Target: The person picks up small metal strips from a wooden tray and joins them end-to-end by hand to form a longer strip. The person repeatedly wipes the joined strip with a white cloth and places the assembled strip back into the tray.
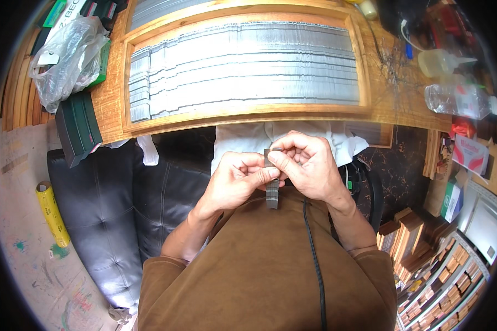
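Wooden tray [116,88] across upper frame, nearly filled with long rows of grey metal strips [248,66] (only small gap at left ends); most of filling looks done, little left. Black leather seat [105,204] at lower left. Left hand [234,179] and right hand [309,165] at centre, both closed around short stack of grey strips [272,193]. Stack upright in frame, long axis vertical, lower end toward brown shirt [259,276].

Even, bright, diffuse daylight with soft shadows only. Mild glare on the metal strips in the wooden tray [243,113]. Fisheye distortion bends straight edges, and dark vignetting fills the corners.
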A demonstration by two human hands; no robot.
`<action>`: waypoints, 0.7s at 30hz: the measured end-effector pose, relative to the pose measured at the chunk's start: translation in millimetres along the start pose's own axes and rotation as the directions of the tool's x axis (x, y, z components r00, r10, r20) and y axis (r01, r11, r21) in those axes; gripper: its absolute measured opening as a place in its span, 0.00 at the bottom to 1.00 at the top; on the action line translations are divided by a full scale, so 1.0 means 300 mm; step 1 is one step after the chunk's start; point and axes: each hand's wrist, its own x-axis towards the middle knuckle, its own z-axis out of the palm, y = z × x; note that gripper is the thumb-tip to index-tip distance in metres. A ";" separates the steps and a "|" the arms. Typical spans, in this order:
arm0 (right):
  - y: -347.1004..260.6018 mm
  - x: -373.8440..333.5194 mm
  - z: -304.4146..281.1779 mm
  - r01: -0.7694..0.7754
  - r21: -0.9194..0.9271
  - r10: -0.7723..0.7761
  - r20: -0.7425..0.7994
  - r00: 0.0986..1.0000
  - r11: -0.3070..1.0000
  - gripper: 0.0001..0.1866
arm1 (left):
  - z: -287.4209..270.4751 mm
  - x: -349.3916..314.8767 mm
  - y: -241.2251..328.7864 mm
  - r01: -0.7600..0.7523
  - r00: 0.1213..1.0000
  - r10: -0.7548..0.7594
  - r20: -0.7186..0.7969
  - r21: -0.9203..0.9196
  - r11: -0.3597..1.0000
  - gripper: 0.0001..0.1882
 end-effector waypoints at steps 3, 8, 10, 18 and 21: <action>0.000 -0.004 0.002 -0.014 0.040 0.015 -0.019 1.000 0.999 0.04 | 0.006 -0.002 0.010 0.002 1.000 -0.002 -0.001 -0.013 1.000 0.09; -0.004 -0.007 0.000 0.015 0.003 -0.015 -0.029 0.999 1.000 0.04 | -0.005 0.003 -0.001 -0.005 0.999 0.005 0.033 0.005 1.000 0.09; -0.005 -0.005 -0.005 0.009 -0.026 -0.009 -0.011 1.000 1.000 0.04 | -0.010 0.003 0.000 -0.003 0.999 0.002 0.044 0.026 1.000 0.08; 0.007 -0.013 -0.007 0.034 -0.019 -0.035 -0.044 0.998 0.999 0.04 | 0.012 0.009 0.001 -0.015 1.000 0.015 0.005 -0.031 0.999 0.09; -0.001 -0.013 -0.005 0.012 -0.012 -0.013 -0.050 0.999 1.000 0.04 | 0.009 0.013 0.008 -0.013 1.000 0.013 0.013 0.016 1.000 0.09</action>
